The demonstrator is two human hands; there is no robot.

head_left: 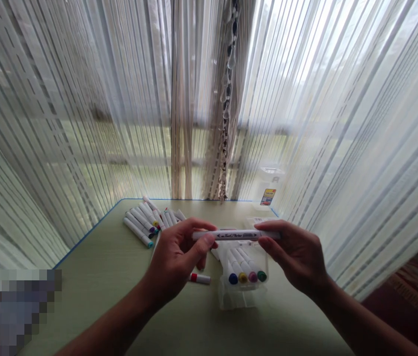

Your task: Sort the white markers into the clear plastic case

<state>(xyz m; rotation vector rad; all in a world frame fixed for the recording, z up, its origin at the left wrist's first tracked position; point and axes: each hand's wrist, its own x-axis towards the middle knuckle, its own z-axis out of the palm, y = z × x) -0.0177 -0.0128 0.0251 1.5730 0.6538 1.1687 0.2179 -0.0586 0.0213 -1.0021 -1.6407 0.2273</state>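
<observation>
Fingers of the left hand (177, 257) and right hand (296, 254) pinch a white marker (236, 235) by its ends, each grip closed on it, just above the clear case (242, 297) on the counter (112, 277). A hard tug might make it slip and fall.

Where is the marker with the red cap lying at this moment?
In the head view, the red-capped marker lies on the table just below the left hand, which grips a white marker, and left of the clear case.
</observation>
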